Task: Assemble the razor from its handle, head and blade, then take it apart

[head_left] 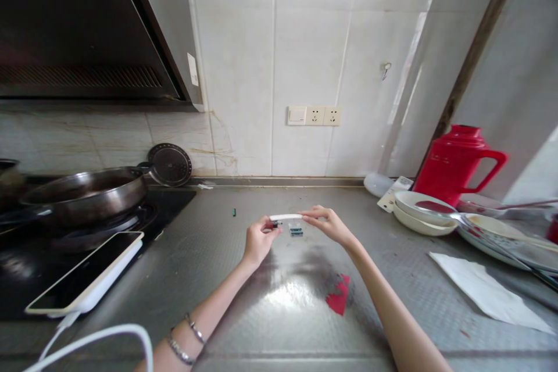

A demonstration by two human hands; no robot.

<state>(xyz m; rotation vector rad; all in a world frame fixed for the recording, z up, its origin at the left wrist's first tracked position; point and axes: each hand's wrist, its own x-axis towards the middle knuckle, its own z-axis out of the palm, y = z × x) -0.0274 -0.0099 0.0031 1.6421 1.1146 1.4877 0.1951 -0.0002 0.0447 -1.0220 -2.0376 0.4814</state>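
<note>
A thin white object [285, 218], seen nearly edge-on, spans the gap between my two hands above the counter. My left hand [258, 239] pinches its left end between thumb and fingers. Its right end is gripped by the fingers of my right hand [326, 224]. Something small and dark [276, 224] shows beside my left fingertips; its kind is unclear. Below the white object lies a clear pack with small green-and-dark cylinders [296, 232] that look like batteries. Another small green cylinder [234, 213] rests alone farther left on the counter.
On the left, a steel pan [87, 192] sits on the black stove, near a phone [87, 273] with a white cable. A red scrap [339, 296] lies on the metal counter [209, 279]. Rightward are a paper napkin [486, 290], stacked bowls [422, 218] and a red thermos [455, 165].
</note>
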